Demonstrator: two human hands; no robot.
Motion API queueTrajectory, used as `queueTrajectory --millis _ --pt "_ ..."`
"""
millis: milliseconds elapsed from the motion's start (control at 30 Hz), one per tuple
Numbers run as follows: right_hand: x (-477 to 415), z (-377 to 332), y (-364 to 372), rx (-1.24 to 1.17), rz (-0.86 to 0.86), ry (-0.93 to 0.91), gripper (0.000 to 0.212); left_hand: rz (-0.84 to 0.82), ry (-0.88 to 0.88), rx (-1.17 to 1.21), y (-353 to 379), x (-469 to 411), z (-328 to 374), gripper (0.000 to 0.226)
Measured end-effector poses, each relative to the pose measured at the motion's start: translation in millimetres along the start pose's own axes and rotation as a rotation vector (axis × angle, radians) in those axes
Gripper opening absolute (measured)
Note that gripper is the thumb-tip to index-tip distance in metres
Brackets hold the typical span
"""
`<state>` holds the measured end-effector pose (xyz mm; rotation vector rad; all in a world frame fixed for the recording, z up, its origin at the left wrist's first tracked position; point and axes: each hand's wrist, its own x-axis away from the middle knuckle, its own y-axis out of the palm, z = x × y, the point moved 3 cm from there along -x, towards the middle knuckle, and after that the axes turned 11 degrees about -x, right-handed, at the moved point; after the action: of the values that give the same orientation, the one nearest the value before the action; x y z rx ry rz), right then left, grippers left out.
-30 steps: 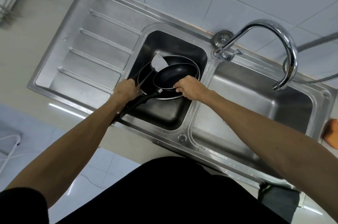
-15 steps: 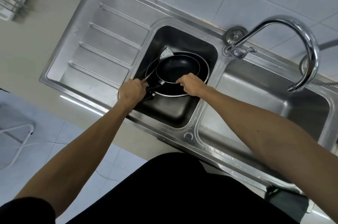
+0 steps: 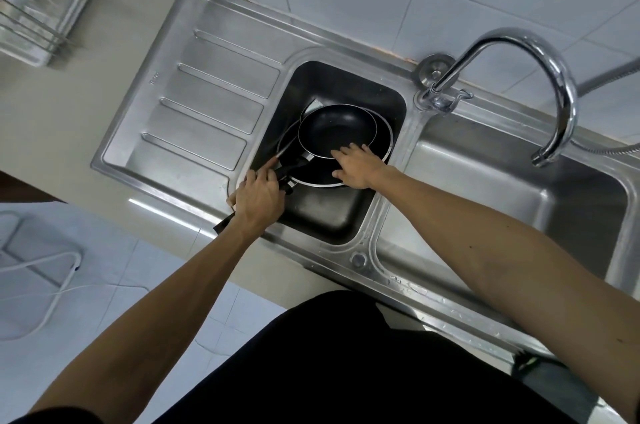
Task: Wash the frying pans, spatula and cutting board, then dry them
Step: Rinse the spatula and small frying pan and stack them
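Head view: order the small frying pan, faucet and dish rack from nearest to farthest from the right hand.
1. Small frying pan, at the right hand's fingertips, in the left basin.
2. Faucet, off to the right, by the wall.
3. Dish rack, far left on the counter.

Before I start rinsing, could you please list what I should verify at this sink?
1. Small frying pan nested in large frying pan, in left basin: ok.
2. Spatula in that basin too: ok.
3. Left hand has a grip on the pan handles: ok.
4. Right hand resting open on the pans: ok.
5. Faucet spout above pans: not ok, it hangs over right basin.
6. Cutting board at hand: cannot tell, out of view.
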<state>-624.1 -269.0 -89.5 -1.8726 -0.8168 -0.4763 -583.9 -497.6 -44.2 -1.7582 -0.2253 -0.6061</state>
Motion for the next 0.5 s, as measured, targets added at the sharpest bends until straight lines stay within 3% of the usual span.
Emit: queueTrajectory --millis 267,400,500 --pt "60 -1 -4 -0.135 0.35 -0.086 0.056 0.057 0.061 0.136 -14 21 16 0.062" --pt "125 23 9 -0.267 0.604 0.014 0.05 0.106 0.186 0.216 -23 38 46 0.064" --pt "180 44 30 -0.302 0.689 0.117 0.049 0.126 0.304 0.296 -32 53 80 0.071"
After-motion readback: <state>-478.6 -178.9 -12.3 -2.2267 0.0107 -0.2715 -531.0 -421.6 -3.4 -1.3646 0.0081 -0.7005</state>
